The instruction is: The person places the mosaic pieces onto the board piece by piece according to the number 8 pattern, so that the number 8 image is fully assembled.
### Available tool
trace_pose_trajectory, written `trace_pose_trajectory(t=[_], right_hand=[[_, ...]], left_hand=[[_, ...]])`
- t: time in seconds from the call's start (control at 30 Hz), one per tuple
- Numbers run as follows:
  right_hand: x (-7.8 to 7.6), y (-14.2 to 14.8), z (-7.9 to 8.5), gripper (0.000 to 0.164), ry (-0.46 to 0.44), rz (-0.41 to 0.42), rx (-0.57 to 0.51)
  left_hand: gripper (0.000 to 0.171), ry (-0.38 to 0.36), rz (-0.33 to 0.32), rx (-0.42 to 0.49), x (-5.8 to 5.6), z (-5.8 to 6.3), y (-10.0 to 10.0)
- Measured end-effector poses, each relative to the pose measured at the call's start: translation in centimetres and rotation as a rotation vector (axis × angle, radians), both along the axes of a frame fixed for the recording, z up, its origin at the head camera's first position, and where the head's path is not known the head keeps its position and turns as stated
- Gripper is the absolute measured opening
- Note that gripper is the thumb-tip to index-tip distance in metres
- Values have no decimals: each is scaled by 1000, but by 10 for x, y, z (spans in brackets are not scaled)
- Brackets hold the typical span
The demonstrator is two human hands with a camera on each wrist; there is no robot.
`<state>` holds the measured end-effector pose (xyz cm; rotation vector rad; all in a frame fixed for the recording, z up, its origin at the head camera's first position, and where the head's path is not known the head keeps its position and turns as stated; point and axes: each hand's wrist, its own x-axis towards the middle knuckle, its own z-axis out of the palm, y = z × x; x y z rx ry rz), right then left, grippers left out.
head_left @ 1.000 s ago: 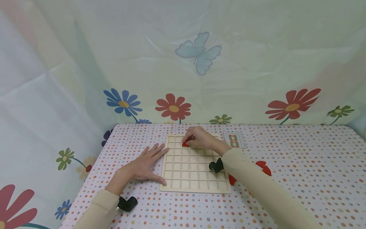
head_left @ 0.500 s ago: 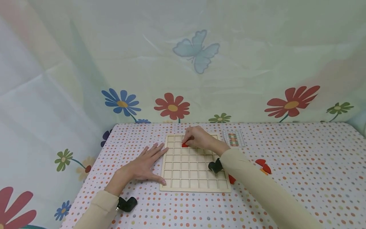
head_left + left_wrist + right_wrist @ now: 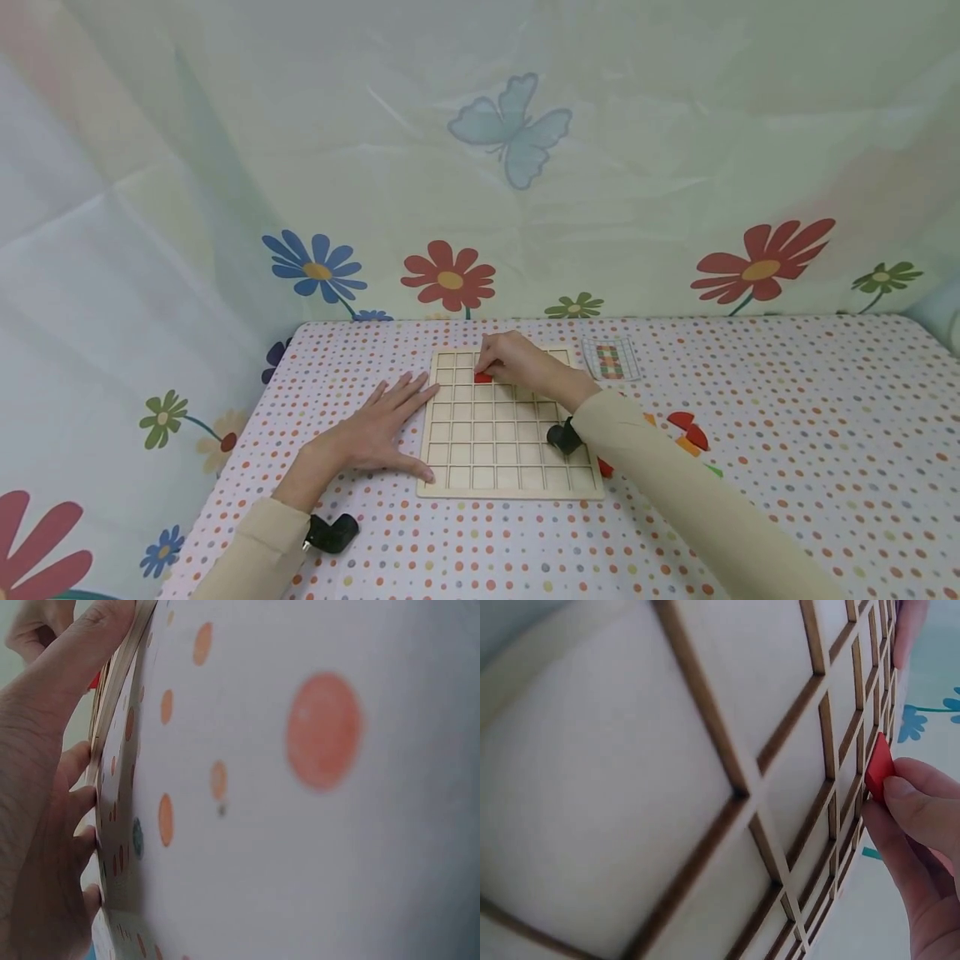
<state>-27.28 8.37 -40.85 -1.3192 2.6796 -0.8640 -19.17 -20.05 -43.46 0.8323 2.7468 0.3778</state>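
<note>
Right hand (image 3: 517, 362) has a narrow thumb-and-finger pinch on the red piece (image 3: 483, 377), just below centre of the head frame at the board's (image 3: 506, 454) upper rows; can't tell if it's seated. Piece looks light, stiff, likely smooth enough to slip, hard to break; best held by opposite side edges, fingertips high, clear of the ridges. Left hand (image 3: 378, 433) lies spread at the board's left edge, lower left of centre.
</note>
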Motion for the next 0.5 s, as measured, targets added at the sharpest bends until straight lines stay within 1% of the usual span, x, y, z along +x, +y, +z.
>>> trace_pose_trajectory(t=[0.17, 0.33, 0.4, 0.5], right_hand=[[4, -4, 0, 11, 20, -23, 17], [10, -9, 1, 12, 74, -42, 56], [12, -10, 1, 13, 72, -63, 64], [15, -10, 0, 13, 41, -106, 58]], left_hand=[[121, -2, -1, 6, 0, 1, 0], [121, -6, 6, 0, 1, 1, -1], [121, -10, 7, -5, 1, 1, 0], [122, -14, 9, -12, 1, 0, 0]])
